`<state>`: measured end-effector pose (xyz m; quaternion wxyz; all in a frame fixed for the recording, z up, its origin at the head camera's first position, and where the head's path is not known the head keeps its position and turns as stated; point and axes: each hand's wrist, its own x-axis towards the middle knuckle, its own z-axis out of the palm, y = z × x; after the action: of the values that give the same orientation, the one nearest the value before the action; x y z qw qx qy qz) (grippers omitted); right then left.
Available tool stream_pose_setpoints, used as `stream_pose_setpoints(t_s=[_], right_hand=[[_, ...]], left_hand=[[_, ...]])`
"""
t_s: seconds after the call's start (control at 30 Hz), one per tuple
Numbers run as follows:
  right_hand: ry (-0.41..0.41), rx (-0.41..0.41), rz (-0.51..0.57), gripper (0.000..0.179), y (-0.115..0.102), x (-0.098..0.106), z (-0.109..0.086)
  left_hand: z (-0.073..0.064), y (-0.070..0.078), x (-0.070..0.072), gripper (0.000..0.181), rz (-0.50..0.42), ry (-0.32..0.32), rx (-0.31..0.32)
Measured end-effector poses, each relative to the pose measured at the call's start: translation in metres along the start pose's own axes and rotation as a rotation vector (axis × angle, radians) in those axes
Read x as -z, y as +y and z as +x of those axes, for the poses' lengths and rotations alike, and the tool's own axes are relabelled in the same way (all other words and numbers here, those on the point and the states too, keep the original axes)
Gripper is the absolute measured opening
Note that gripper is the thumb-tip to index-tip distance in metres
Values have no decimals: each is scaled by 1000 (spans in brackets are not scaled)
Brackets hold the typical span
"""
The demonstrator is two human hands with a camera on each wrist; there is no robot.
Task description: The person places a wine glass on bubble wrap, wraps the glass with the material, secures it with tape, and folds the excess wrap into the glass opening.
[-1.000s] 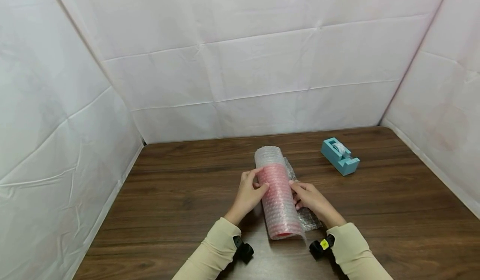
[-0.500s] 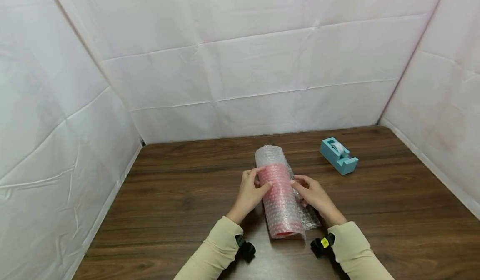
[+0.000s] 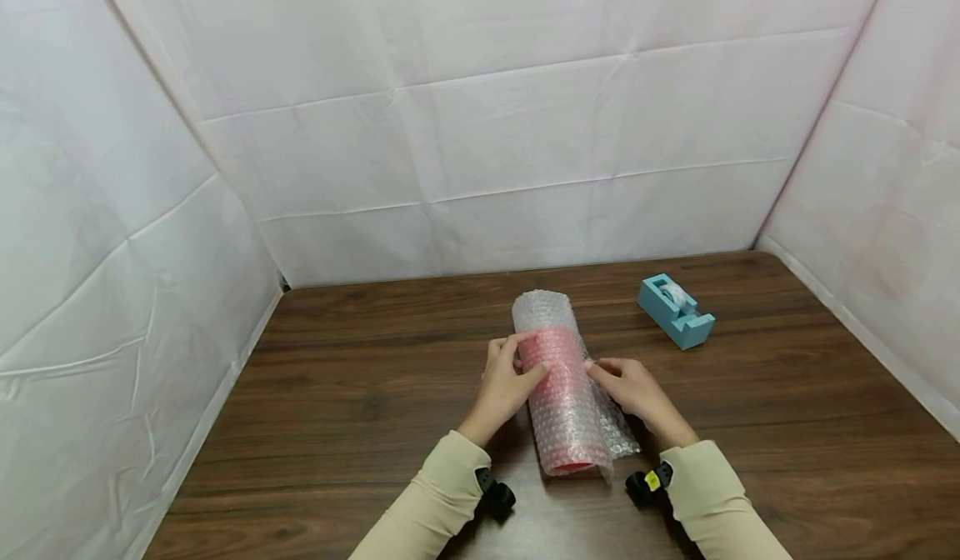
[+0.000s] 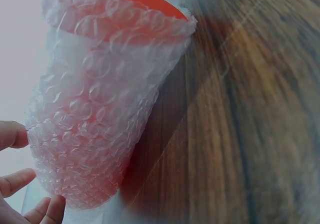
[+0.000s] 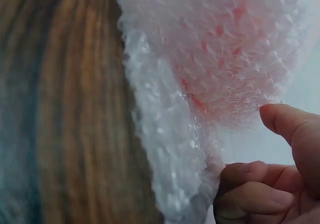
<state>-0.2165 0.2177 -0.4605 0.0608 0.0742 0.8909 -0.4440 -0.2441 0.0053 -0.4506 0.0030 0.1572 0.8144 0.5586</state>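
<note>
In the head view a cylinder wrapped in bubble wrap [image 3: 558, 418] lies lengthwise on the table. Pink shows through the layers, and an orange-red rim [image 4: 145, 2] shows at its near end in the left wrist view. My left hand [image 3: 504, 385] rests on the roll's left side, thumb and index finger spread and nearly straight on top. At the right side, my right hand [image 3: 633, 389] has its thumb against the roll. Its other fingers curl at the loose flap of bubble wrap [image 5: 167, 134], which sticks out from under the roll.
A light blue tape dispenser [image 3: 675, 312] with a roll of tape stands at the back right of the dark wooden table [image 3: 360, 393]. White sheeting [image 3: 480, 127] walls off the back and both sides. Each wrist wears a small black camera.
The wrapped roll has turned slightly to the right, over more of its loose flap. My left hand has followed it. My right fingers spread a little, then drew in again at the flap.
</note>
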Motion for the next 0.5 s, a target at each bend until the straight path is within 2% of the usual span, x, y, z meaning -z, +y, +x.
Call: stream_pose_setpoints(t_s=[0.2, 0.5], right_hand=[[-7, -32, 67, 55, 1, -2, 2], [-39, -69, 120, 54, 0, -2, 1]], left_hand=[[1, -1, 0, 47, 3, 4, -1], [0, -3, 1, 48, -10, 1, -7]])
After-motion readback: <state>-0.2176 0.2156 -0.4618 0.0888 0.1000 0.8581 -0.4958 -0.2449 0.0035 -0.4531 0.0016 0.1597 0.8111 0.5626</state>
